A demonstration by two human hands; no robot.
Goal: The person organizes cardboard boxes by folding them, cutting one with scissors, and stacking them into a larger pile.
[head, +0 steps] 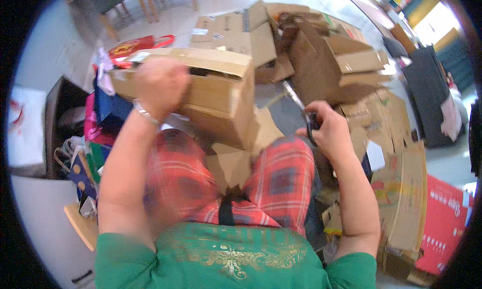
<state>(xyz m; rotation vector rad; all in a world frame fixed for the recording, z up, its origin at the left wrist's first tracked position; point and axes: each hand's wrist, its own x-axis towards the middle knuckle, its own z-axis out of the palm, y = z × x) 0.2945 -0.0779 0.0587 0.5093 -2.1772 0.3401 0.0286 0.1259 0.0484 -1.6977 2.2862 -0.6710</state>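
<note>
Before my knees a cardboard box [211, 97] stands tilted, with a dark gap along its upper edge. My left hand [162, 83], a bracelet at its wrist, is curled against the near side of this box; blur hides how its fingers lie. To the right of the box, my right hand [325, 125] holds scissors [297, 97] by their dark handles. The blades point up and away from me, towards the open cardboard box [316, 59] beyond. Whether the blades touch anything is unclear.
Flattened cardboard [399, 198] and a red box [442, 225] lie at my right. Another cardboard box [226, 31] is farther ahead. Bags, among them a red bag [133, 48], crowd the left side near a dark open container [56, 127]. Chair legs [143, 6] stand at the upper left.
</note>
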